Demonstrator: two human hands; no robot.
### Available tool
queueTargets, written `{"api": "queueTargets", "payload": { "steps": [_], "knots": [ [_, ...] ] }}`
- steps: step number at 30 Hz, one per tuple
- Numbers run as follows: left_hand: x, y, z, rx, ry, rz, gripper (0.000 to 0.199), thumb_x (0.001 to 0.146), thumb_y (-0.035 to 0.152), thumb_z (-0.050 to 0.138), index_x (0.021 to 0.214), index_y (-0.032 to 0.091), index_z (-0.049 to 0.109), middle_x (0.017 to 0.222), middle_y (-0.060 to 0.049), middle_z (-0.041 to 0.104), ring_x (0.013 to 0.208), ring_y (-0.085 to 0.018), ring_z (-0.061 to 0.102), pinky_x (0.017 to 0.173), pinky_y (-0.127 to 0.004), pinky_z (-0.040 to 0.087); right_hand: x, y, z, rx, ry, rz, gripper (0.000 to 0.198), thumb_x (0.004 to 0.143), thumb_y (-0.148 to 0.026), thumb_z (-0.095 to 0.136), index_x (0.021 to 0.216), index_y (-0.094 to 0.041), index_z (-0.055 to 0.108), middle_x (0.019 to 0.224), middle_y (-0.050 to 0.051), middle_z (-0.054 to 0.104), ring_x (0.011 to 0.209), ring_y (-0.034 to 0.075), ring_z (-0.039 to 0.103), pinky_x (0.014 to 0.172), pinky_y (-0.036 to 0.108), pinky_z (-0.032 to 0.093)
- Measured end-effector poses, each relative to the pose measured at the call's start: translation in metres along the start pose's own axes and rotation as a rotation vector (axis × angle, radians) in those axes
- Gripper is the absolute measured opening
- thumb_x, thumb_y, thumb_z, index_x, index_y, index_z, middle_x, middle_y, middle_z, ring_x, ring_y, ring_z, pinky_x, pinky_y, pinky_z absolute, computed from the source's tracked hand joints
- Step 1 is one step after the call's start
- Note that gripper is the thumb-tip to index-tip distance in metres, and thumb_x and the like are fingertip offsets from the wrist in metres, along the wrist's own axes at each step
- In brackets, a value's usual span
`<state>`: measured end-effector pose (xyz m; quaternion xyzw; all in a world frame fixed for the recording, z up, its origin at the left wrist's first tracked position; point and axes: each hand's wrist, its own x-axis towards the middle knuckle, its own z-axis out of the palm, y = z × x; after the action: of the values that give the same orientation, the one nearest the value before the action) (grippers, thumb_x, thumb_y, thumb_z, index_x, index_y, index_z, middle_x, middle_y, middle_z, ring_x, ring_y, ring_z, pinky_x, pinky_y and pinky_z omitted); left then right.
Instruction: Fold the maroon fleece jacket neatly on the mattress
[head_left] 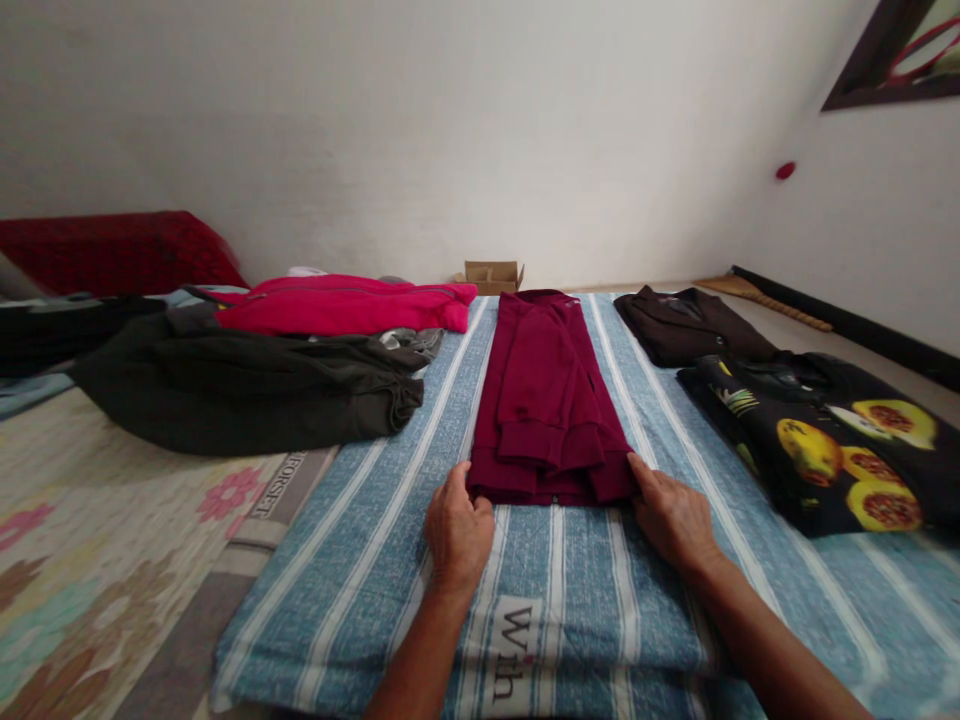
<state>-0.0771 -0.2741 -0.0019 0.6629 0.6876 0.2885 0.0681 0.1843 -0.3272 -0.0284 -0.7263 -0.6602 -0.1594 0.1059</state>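
Observation:
A maroon sweatshirt [534,380] lies lengthwise on the blue striped cloth [420,520], its sleeves laid down over its body and its ribbed hem toward me. At the hem's left corner, my left hand [459,525] pinches the fabric between thumb and fingers. My right hand [673,515] grips the opposite corner in the same way. Between the two hands the hem is held fairly straight, with a small zipper end showing at its middle.
To the left lie a dark grey-green garment [255,390] and a bright pink jacket [345,303]. On the right are a folded dark brown garment [694,325] and a black fruit-print garment [832,440]. A cardboard box [493,278] stands by the wall.

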Motion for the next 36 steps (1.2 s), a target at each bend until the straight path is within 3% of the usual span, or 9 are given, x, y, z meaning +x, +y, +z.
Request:
{"api": "queueTargets", "payload": {
  "steps": [14, 24, 32, 36],
  "knots": [
    [0.001, -0.005, 0.004, -0.167, 0.064, 0.058, 0.041, 0.069, 0.019, 0.056, 0.109, 0.015, 0.058, 0.106, -0.010, 0.065, 0.102, -0.025, 0.059, 0.092, -0.039, 0.046, -0.002, 0.000, 0.006, -0.027, 0.055, -0.027, 0.040, 0.079, -0.010, 0.048, 0.119, -0.015, 0.052, 0.073, 0.004, 0.066, 0.059, 0.016, 0.058, 0.052, 0.026, 0.029],
    [0.006, -0.002, 0.010, -0.290, 0.014, 0.015, 0.041, 0.073, 0.015, 0.053, 0.114, 0.017, 0.056, 0.113, -0.008, 0.065, 0.103, -0.022, 0.061, 0.092, -0.036, 0.047, -0.004, -0.002, 0.004, -0.056, 0.075, -0.072, 0.039, 0.081, -0.010, 0.048, 0.119, -0.013, 0.050, 0.073, 0.004, 0.065, 0.060, 0.016, 0.057, 0.054, 0.027, 0.029],
    [0.004, -0.005, 0.011, -0.123, 0.054, 0.193, 0.040, 0.074, 0.009, 0.046, 0.112, 0.013, 0.059, 0.106, -0.010, 0.067, 0.098, -0.023, 0.063, 0.088, -0.035, 0.048, -0.006, -0.003, 0.002, -0.079, 0.092, -0.081, 0.037, 0.082, -0.010, 0.048, 0.118, -0.014, 0.051, 0.072, 0.002, 0.063, 0.061, 0.017, 0.056, 0.056, 0.028, 0.028],
    [0.004, -0.003, 0.008, -0.051, 0.023, 0.212, 0.040, 0.076, 0.009, 0.044, 0.112, 0.015, 0.059, 0.102, -0.009, 0.068, 0.096, -0.023, 0.062, 0.087, -0.035, 0.048, -0.007, -0.007, -0.003, -0.083, 0.087, -0.087, 0.034, 0.083, -0.010, 0.049, 0.117, -0.013, 0.052, 0.073, 0.003, 0.061, 0.064, 0.018, 0.056, 0.059, 0.029, 0.030]
  ]
}}
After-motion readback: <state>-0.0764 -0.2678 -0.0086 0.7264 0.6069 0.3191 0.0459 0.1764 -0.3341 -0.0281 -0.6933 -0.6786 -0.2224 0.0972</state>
